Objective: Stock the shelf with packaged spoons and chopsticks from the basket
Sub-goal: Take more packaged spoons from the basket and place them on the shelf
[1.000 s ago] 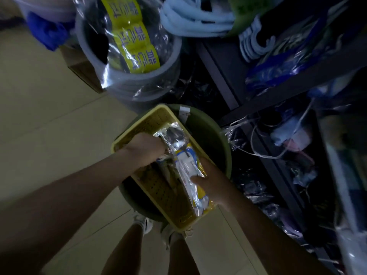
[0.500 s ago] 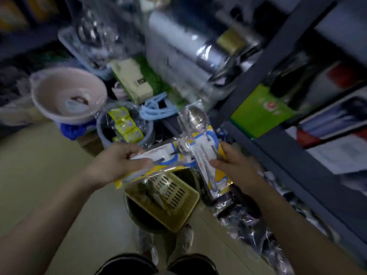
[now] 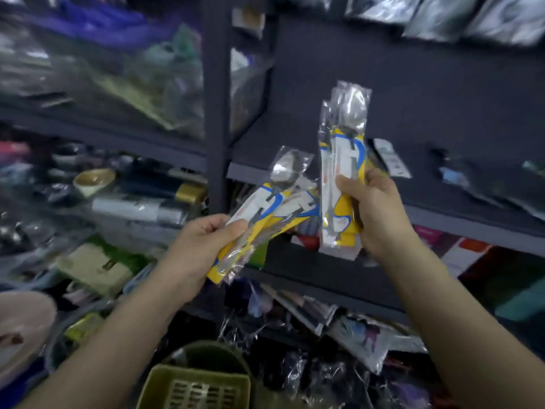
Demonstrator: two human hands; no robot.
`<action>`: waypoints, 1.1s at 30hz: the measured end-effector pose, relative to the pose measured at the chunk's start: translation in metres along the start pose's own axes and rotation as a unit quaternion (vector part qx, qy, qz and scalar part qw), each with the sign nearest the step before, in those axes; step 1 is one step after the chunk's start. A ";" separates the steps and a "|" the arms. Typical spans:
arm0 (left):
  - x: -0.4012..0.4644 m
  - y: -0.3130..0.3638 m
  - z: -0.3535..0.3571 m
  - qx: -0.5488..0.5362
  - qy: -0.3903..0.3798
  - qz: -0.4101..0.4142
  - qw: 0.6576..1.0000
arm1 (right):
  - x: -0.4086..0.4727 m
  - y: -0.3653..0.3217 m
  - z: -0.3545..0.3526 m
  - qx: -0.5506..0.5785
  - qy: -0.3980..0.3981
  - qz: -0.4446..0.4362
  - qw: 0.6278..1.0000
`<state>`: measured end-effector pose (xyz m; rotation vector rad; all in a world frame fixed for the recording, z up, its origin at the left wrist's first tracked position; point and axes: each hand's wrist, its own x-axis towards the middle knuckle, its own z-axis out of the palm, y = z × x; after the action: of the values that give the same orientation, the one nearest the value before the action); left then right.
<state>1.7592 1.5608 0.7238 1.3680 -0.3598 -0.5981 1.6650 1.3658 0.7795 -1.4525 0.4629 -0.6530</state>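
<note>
My left hand [image 3: 203,246] grips a bunch of spoon packs [image 3: 274,202] with yellow, white and blue cards in clear wrap, tilted up to the right. My right hand [image 3: 371,208] holds another bunch of spoon packs [image 3: 342,160] upright, spoon bowls at the top, in front of the dark shelf [image 3: 442,214]. The yellow basket [image 3: 194,388] sits low at the bottom edge, inside a dark green bucket [image 3: 206,352], below both hands. The picture is motion-blurred.
A dark upright post [image 3: 216,98] divides the shelving. The left bays are crammed with wrapped goods, bowls [image 3: 94,178] and rolls [image 3: 138,208]. Lower right shelves hold flat packets [image 3: 365,340]. A few small packs [image 3: 392,157] lie on the dark shelf. A pink basin [image 3: 20,329] stands at far left.
Both hands have lifted the spoon packs out of the basket and up to shelf height. The view has swung up from the floor to the shelves.
</note>
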 end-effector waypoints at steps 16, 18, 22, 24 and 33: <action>0.112 0.049 0.168 0.051 0.076 0.072 0.993 | 0.182 -0.010 -0.140 -0.470 0.064 -0.036 0.880; 0.122 0.051 0.181 0.088 0.086 0.107 0.987 | 0.185 -0.005 -0.143 -0.501 0.030 -0.026 0.865; 0.150 0.053 0.194 0.121 0.118 0.149 0.974 | 0.187 0.000 -0.148 -0.533 -0.012 -0.046 0.845; 0.167 0.049 0.194 0.184 0.133 0.155 0.961 | 0.185 -0.004 -0.153 -0.522 -0.028 -0.083 0.849; 0.197 0.030 0.198 0.544 0.135 0.057 0.826 | 0.182 0.000 -0.156 -0.635 -0.151 -0.055 0.755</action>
<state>1.8102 1.2884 0.7692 2.4735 -0.5853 -0.0268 1.6986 1.1286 0.7846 -2.8492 0.5940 -0.0833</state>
